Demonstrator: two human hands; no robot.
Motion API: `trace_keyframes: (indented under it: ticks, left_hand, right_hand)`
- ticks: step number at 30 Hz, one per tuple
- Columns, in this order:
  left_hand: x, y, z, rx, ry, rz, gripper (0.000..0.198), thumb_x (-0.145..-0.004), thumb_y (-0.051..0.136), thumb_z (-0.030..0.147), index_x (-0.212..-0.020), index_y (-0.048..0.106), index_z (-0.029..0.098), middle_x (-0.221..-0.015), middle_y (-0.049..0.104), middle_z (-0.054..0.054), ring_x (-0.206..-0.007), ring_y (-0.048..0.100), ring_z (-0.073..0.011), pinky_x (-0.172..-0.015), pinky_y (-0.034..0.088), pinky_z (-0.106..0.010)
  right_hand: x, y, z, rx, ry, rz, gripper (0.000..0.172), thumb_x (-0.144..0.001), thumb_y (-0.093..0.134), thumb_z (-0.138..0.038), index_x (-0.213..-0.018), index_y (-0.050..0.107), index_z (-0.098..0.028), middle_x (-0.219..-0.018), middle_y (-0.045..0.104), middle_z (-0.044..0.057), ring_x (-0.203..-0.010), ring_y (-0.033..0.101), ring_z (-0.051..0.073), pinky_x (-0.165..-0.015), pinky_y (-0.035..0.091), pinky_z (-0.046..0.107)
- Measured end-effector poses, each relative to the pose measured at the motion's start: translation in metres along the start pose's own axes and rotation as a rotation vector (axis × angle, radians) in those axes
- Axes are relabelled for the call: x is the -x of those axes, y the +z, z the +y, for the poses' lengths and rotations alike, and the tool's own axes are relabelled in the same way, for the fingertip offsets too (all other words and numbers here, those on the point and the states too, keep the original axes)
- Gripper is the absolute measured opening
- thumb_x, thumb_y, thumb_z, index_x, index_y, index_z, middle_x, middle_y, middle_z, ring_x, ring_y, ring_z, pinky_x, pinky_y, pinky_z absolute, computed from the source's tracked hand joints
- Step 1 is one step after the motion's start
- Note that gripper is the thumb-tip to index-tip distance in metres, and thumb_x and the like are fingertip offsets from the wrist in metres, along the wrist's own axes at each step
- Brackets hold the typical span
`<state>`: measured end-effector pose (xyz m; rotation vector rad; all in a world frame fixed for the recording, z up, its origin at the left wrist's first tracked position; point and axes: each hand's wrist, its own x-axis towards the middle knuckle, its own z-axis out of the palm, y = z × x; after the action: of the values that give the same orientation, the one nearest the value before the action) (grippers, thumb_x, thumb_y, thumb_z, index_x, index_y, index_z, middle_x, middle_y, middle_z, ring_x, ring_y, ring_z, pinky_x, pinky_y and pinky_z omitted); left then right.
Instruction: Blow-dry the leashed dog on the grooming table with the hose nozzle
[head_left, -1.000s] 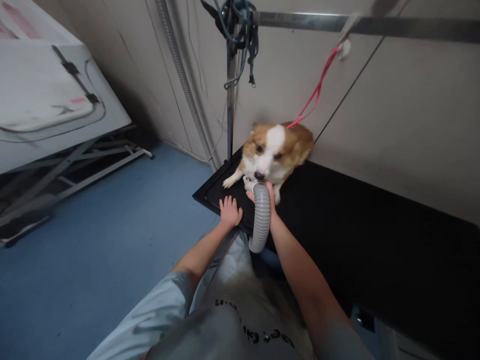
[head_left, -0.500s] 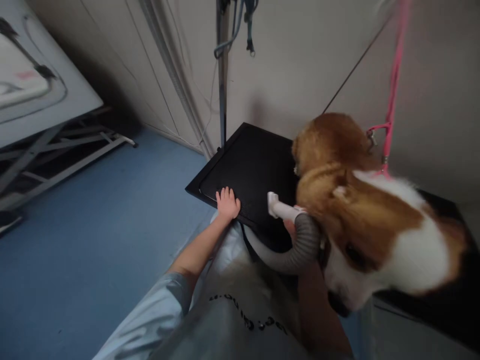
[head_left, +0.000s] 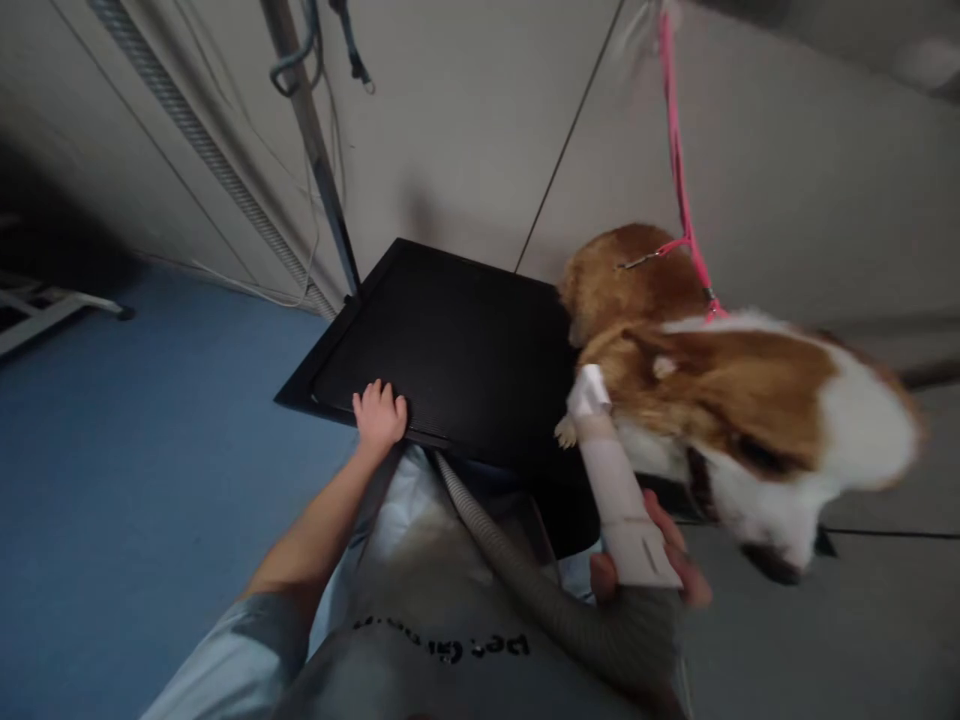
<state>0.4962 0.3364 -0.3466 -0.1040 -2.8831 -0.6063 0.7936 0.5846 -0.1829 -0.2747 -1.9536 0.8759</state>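
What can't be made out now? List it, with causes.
In the head view:
Dog: far eye hidden by its own head.
Pink leash: upper anchor cut off by the picture's top edge.
Right grip: palm hidden behind the nozzle.
Hose: far end hidden beneath the table.

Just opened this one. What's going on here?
A person's right hand holds a white nozzle on a gray ribbed hose, its tip by a brown-and-white dog; whether they touch is unclear. The left hand rests on the near edge of a black table. A pink lead runs down to the dog, whose muzzle points down and right in the picture.
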Motion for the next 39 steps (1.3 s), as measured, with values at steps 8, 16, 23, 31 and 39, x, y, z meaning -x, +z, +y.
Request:
trace_keyframes:
  ticks: [8,16,23,31,39]
  left_hand:
    - [0.001,0.002,-0.009,-0.088,0.075,-0.005,0.062,-0.102,0.031,0.038,-0.137,0.067,0.002,-0.154,0.056,-0.029,-0.148,0.047,-0.0411,-0.126,0.024,-0.067]
    - [0.000,-0.004,-0.010,-0.089,0.122,-0.008,0.055,-0.100,0.038,0.035,-0.132,0.071,0.006,-0.150,0.059,-0.030,-0.141,0.054,-0.0431,-0.122,0.031,-0.066]
    - [0.000,-0.004,-0.008,-0.085,0.142,-0.006,0.052,-0.099,0.040,0.032,-0.133,0.069,0.005,-0.148,0.059,-0.033,-0.138,0.057,-0.0458,-0.120,0.032,-0.072]
    - [0.001,-0.006,-0.003,-0.084,0.078,-0.042,0.055,-0.098,0.039,0.033,-0.136,0.069,0.006,-0.153,0.057,-0.029,-0.142,0.053,-0.0424,-0.126,0.025,-0.067]
    - [0.000,-0.002,-0.001,-0.066,0.023,-0.036,0.054,-0.098,0.039,0.035,-0.136,0.068,0.010,-0.153,0.059,-0.024,-0.145,0.051,-0.0372,-0.128,0.023,-0.064]
  right_hand:
    - [-0.023,-0.040,0.045,0.183,-0.180,0.319,0.072,-0.083,0.084,-0.043,-0.147,0.051,-0.052,-0.148,0.066,0.001,-0.136,0.064,0.040,-0.119,0.046,0.075]
    - [-0.053,-0.066,0.104,0.211,-0.092,0.363,0.060,-0.077,0.088,-0.040,-0.123,0.054,-0.024,-0.128,0.072,0.014,-0.120,0.073,0.038,-0.106,0.056,0.070]
    - [-0.053,-0.062,0.141,0.200,-0.189,0.281,0.060,-0.075,0.090,-0.040,-0.121,0.056,-0.023,-0.126,0.073,0.014,-0.114,0.076,0.034,-0.101,0.061,0.063]
    - [-0.052,0.005,0.139,-0.032,-0.167,0.055,0.060,-0.083,0.086,-0.046,-0.128,0.053,-0.026,-0.133,0.071,0.016,-0.124,0.073,0.035,-0.103,0.061,0.062]
    - [-0.049,0.055,0.128,-0.227,-0.191,-0.105,0.059,-0.083,0.086,-0.039,-0.132,0.055,-0.029,-0.139,0.070,0.014,-0.128,0.071,0.033,-0.104,0.061,0.057]
